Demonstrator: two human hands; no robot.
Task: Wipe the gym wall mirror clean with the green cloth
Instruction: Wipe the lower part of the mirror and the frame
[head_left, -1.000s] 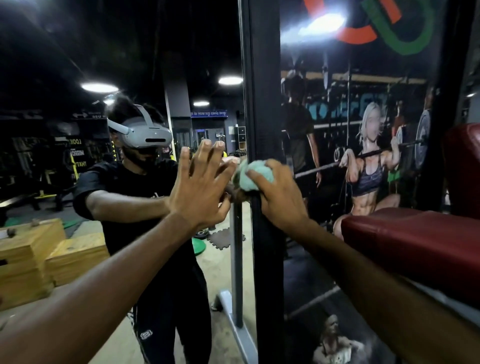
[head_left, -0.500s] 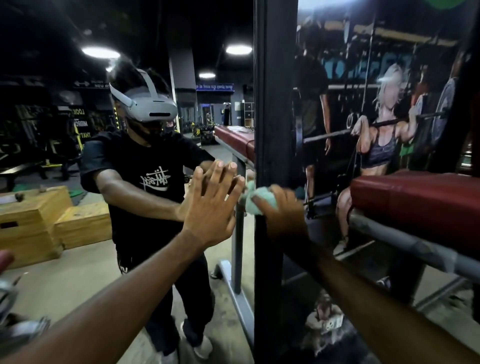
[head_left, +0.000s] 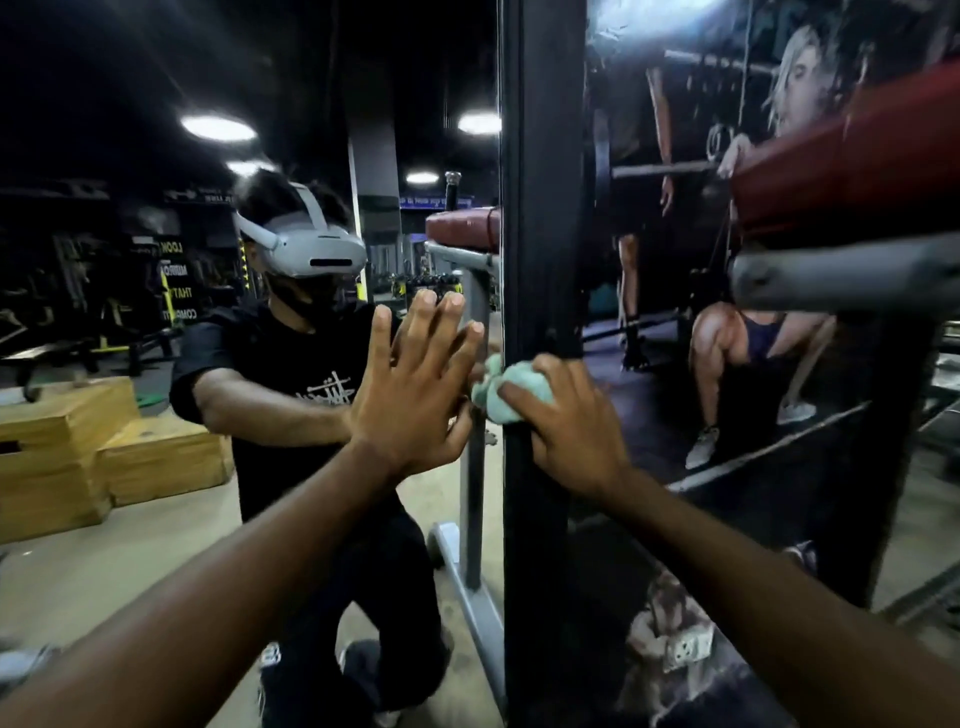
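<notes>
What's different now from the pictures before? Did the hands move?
The right hand slid the green cloth down the mirror edge, beside the black post, and the left hand went down too. The reflected person sank into a crouch. Unchanged: right hand grips the cloth, left hand flat on the mirror.

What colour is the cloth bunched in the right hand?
Pale mint green crumpled cloth, clearest in the head view.

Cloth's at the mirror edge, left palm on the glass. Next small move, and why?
Probably slide the green cloth down along the right edge of the mirror. The right hand grips it bunched against the glass beside the black frame. The left hand lies flat on the glass just to its left, so a sideways stroke looks blocked.
</notes>
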